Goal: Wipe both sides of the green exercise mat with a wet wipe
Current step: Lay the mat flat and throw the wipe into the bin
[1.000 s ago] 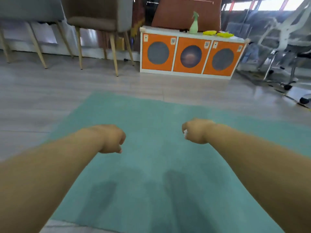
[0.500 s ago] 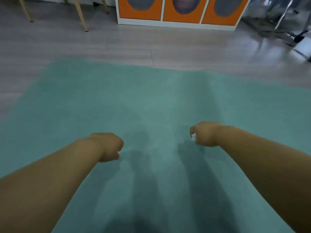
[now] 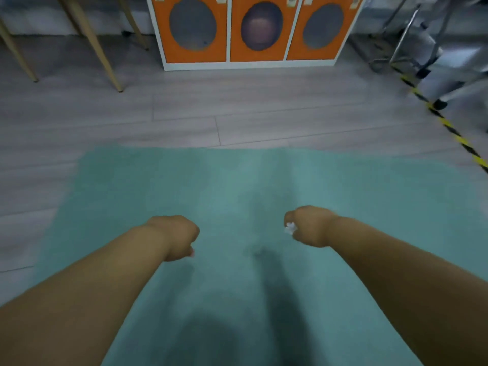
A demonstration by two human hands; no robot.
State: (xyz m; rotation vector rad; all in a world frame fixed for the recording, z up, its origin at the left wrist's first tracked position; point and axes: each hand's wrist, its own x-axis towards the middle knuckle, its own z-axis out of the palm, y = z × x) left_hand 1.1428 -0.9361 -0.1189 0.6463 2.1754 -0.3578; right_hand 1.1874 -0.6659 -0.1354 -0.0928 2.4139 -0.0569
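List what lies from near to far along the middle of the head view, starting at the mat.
green exercise mat → grey plank floor → orange-fronted cabinet

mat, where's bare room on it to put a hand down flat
The green mat lies bare between the left hand and the right hand, which holds a white wipe, and also ahead of both hands up to its far edge. The grey floor between that edge and the orange cabinet is bare too. Chair legs crowd the far left.
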